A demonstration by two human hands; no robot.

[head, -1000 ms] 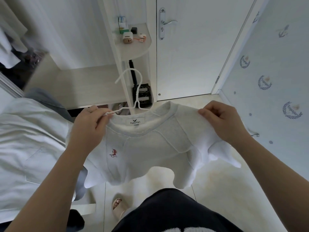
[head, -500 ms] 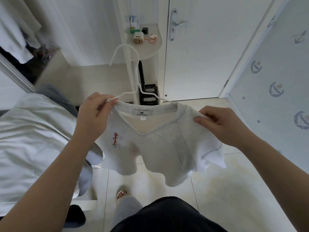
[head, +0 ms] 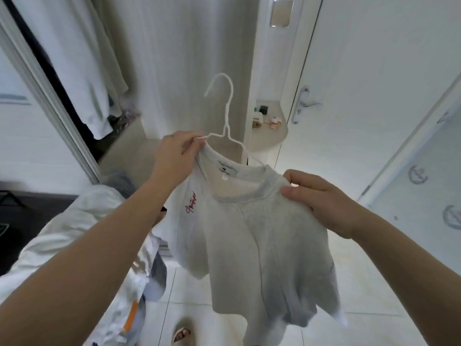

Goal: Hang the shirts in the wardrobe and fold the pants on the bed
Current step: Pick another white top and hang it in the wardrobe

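Your floor (head: 184, 298) of pale glossy tiles fills the bottom of the frame, and your sandalled foot (head: 181, 333) stands on it at bottom centre. Just right of centre, a rounded corner shelf (head: 272, 142) carries a small white bottle (head: 257, 118), a black cube (head: 263, 109) and an orange-and-white bit (head: 274, 122). At lower left lies a heap of pale clothes (head: 74, 233); what bears it is hidden.
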